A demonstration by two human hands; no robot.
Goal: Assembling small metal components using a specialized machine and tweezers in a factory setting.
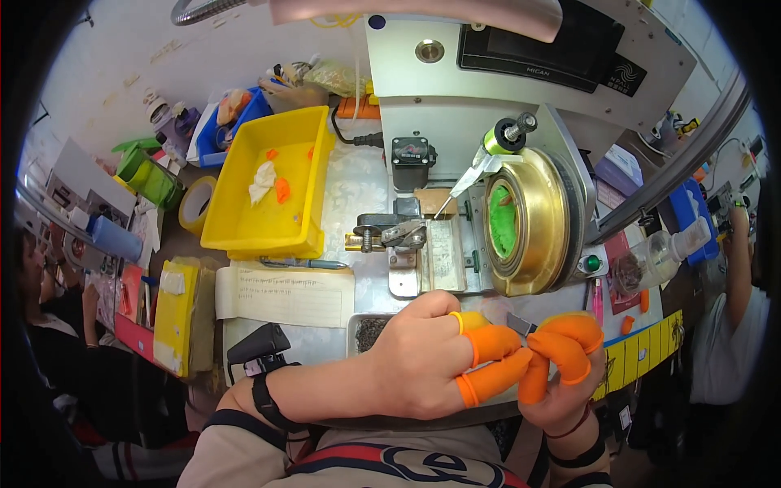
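My left hand [423, 358] and my right hand [568, 366] meet at the fingertips over the front of the bench. Orange rubber finger cots cover several fingers on both, and a yellow one shows on the left. A small flat grey piece [521, 324] sticks out from the pinched fingers of my right hand. The left fingers are closed and press against the right fingertips; whatever lies between them is hidden. Beyond the hands stand a metal clamp fixture [404, 236] and a brass-coloured wheel [547, 224] with a green centre, both part of a bench machine [488, 114].
At the left are a yellow bin [264, 224] with orange and white scraps, a written notebook [285, 297] and a pen [305, 263]. A small tray of dark grains [373, 332] sits beside my left hand. A clear bottle [659, 259] lies right. People work at both sides.
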